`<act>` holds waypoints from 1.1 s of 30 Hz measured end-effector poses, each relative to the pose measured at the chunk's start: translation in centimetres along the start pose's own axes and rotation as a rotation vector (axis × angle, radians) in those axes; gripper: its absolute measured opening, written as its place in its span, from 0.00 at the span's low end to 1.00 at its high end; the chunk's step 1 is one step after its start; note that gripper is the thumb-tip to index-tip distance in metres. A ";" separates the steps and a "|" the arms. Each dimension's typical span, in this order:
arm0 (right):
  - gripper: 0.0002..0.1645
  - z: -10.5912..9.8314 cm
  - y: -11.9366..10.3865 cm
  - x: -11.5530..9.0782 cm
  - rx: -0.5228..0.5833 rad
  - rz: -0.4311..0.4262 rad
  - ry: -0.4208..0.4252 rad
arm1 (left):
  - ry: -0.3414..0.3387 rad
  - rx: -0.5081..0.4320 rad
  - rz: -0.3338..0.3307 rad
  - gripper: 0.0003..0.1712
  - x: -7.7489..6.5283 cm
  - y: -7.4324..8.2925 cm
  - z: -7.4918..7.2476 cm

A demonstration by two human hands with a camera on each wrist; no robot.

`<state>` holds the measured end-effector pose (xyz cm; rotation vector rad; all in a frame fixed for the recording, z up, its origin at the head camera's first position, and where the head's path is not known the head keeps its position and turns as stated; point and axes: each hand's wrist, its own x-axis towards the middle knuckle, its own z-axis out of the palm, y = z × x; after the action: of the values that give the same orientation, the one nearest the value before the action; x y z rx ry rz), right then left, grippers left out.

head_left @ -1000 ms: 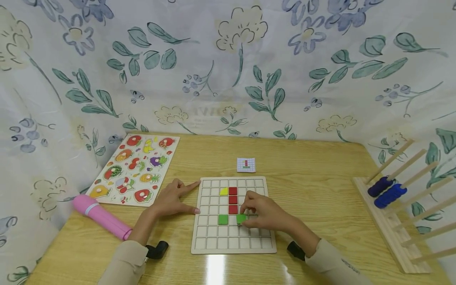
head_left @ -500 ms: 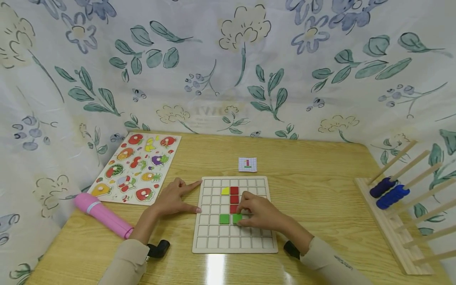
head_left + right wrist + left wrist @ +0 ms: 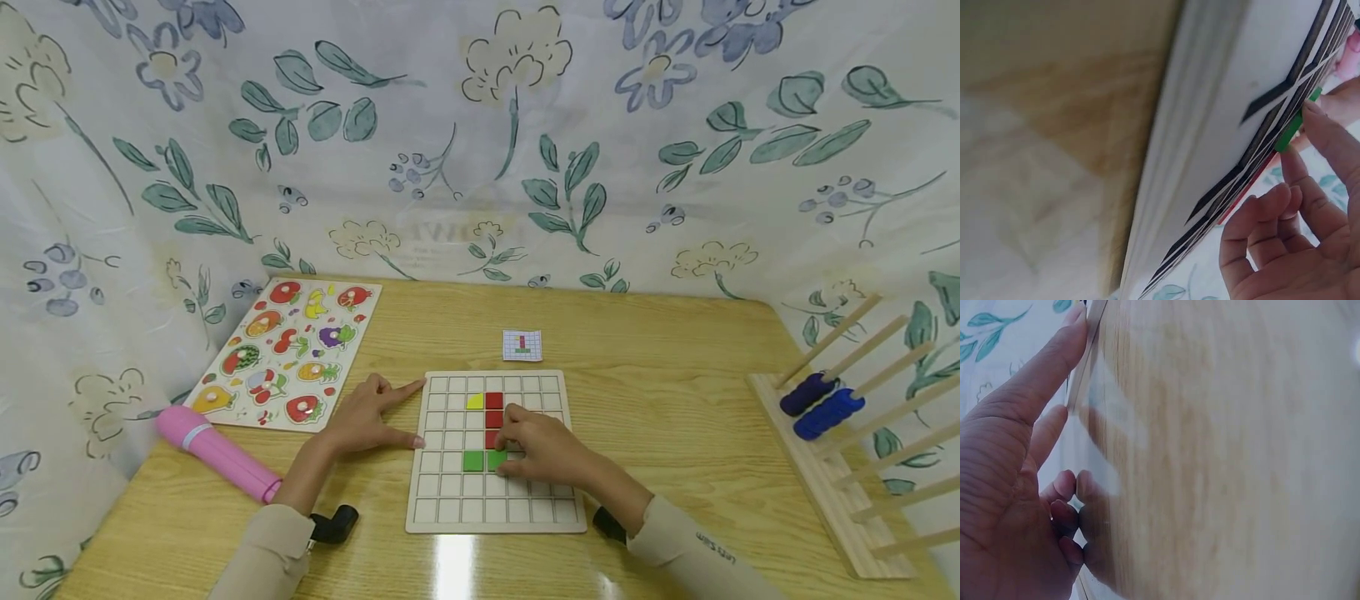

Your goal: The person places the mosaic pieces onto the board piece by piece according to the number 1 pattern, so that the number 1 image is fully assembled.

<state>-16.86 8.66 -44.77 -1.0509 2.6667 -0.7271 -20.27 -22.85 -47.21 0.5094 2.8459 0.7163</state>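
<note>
A white grid board (image 3: 450, 510) lies flat on the table. On it sit a yellow piece (image 3: 476, 402), a column of red square tiles (image 3: 493, 401) and, lower down, a green square tile (image 3: 472, 461). My right hand (image 3: 543, 446) pinches a second green square tile (image 3: 494, 460) between thumb and fingers, just right of the first and below the red column. In the right wrist view this green tile (image 3: 1289, 132) shows at the fingertips, close to the grid. My left hand (image 3: 363, 419) spreads thumb and index finger along the board's left edge, its other fingers bent.
Behind the board lies a small pattern card (image 3: 522, 345). A fruit puzzle board (image 3: 258, 400) and a pink cylinder with a rounded head (image 3: 217, 454) are at the left. A wooden peg rack (image 3: 825, 492) with blue and purple pieces stands at the right.
My right hand has moved left with the green tile, bringing it from a gap away to beside the other green tile. The left hand has stayed at the board's edge.
</note>
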 end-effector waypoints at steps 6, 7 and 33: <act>0.11 0.2 -0.2 0.0 -0.032 -0.022 0.020 | 0.002 0.005 0.003 0.55 0.0 0.0 0.0; 0.12 0.2 -0.3 0.0 -0.034 -0.024 0.024 | 0.003 0.007 0.006 0.55 0.1 0.0 0.0; 0.14 -4.5 4.1 -6.6 0.420 0.046 0.205 | 0.002 0.007 0.015 0.55 0.1 0.0 0.0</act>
<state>-15.96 17.43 -42.95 -0.8375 2.5155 -1.3745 -20.32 -22.82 -47.25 0.5313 2.8508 0.7102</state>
